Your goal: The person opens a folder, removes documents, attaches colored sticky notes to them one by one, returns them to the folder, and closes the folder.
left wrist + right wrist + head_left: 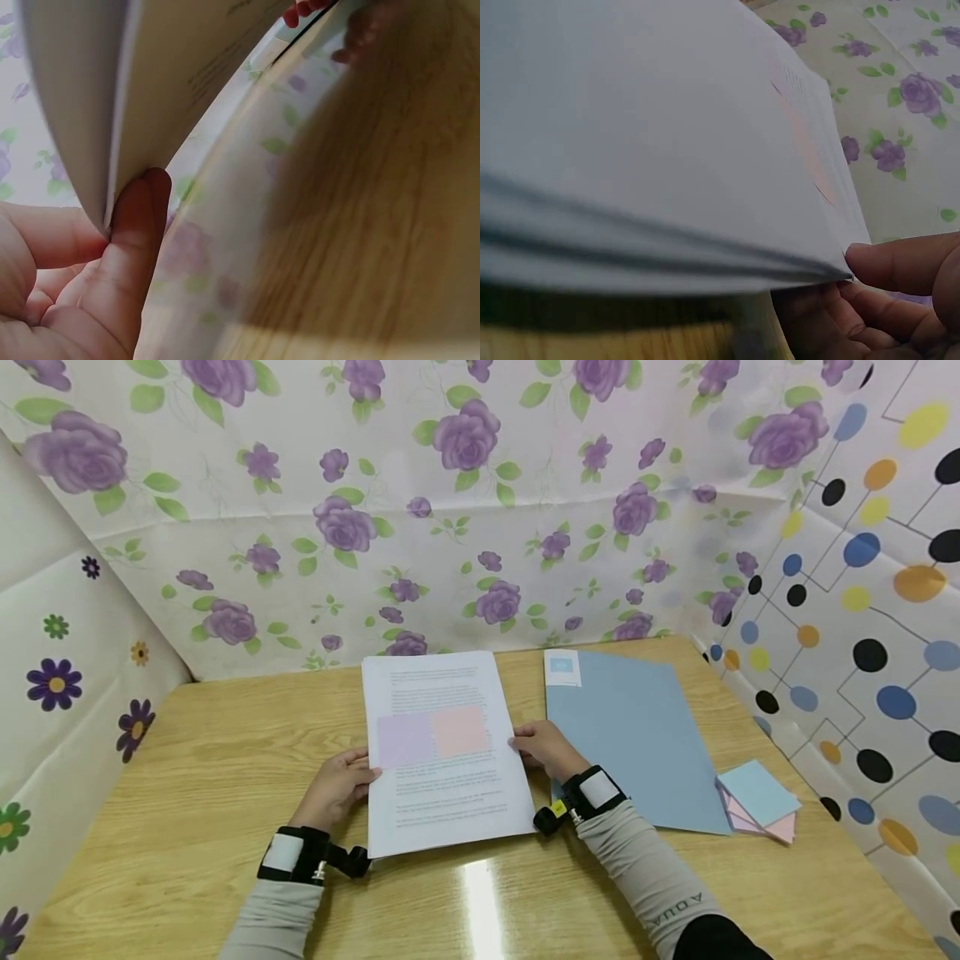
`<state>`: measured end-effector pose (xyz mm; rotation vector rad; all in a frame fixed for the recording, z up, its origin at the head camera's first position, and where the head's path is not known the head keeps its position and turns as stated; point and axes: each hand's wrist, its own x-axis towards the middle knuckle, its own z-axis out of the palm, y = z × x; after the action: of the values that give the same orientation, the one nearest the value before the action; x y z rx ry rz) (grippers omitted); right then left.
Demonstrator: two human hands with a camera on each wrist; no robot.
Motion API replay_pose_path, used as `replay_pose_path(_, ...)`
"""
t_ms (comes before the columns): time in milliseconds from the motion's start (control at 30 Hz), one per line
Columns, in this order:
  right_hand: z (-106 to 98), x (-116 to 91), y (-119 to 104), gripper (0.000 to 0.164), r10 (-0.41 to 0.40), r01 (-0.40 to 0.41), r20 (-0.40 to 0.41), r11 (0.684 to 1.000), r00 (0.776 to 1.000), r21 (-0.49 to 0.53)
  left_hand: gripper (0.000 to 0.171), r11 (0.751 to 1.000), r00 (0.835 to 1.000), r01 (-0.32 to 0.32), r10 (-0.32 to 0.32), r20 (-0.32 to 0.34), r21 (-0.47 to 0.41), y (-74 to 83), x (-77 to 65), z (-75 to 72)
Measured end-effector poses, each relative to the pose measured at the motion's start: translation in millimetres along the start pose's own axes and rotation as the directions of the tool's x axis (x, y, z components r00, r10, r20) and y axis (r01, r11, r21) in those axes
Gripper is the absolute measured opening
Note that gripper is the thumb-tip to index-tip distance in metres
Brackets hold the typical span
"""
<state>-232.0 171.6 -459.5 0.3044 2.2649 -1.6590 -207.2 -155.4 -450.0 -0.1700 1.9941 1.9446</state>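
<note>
Both hands hold a stack of printed paper sheets [457, 802] by its long sides, above the wooden table. My left hand [335, 789] pinches the left edge; in the left wrist view its thumb [64, 236] lies on one face and the fingers on the other. At the right edge, my right hand [551, 749] pinches with the thumb [900, 264] on top and fingers curled below. On the top sheet lie a purple sticky note [406, 740] and a pink sticky note [460, 732], side by side. In the right wrist view the layered edges of the sheets show.
A blue folder [637, 735] with a small white label [562, 667] lies right of the paper, partly behind the right hand. Beside it sits a fanned pile of blue, pink and purple sticky notes [759, 793]. Flowered cloth [420, 552] hangs behind the table [225, 760].
</note>
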Motion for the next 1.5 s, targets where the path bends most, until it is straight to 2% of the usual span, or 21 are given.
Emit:
replay_pose_path(233, -5.1, -3.1, -4.4, 0.032, 0.067, -0.068, 0.026, 0.996, 0.997, 0.055, 0.058, 1.0, 1.0, 0.006, -0.006, 0.02, 0.01, 2.1, 0.8, -5.3)
replay_pose_path(433, -7.3, -6.1, -2.7, 0.033, 0.053, -0.055, 0.032, 0.995, 0.998, 0.088, 0.058, 1.0, 0.999, 0.028, -0.028, 0.021, 0.002, 2.3, 1.4, -4.5)
replay_pose_path(600, -10.2, -6.9, 1.6, 0.033, 0.028, -0.029, 0.008, 0.994, 1.0, 0.106, 0.056, 0.999, 0.999, 0.045, -0.045, 0.028, -0.005, 1.6, 2.7, -1.8)
replay_pose_path(767, -15.2, -11.1, 5.6, 0.03, -0.013, 0.015, -0.017, 0.996, 1.0, 0.084, 0.053, 0.999, 0.998, 0.048, -0.048, 0.027, 0.003, 3.2, 4.6, 3.9)
replay_pose_path(1167, -40.0, -22.4, 16.1, 0.033, -0.043, 0.048, -0.035, 0.99, 0.998, 0.132, 0.052, 0.999, 0.997, 0.026, -0.025, 0.07, -0.018, 12.2, 13.3, 25.1)
replay_pose_path(1333, -56.4, -26.4, 20.8, 0.039, -0.029, 0.036, -0.051, 0.99, 0.998, 0.138, 0.049, 0.99, 0.997, 0.03, -0.019, 0.076, -0.139, 14.2, 20.7, 38.7)
replay_pose_path(1500, -77.0, -29.4, 28.2, 0.044, 0.003, 0.009, -0.082, 0.99, 0.997, 0.14, 0.046, 0.958, 0.996, 0.05, -0.028, 0.082, -0.281, 8.4, 28.2, 58.3)
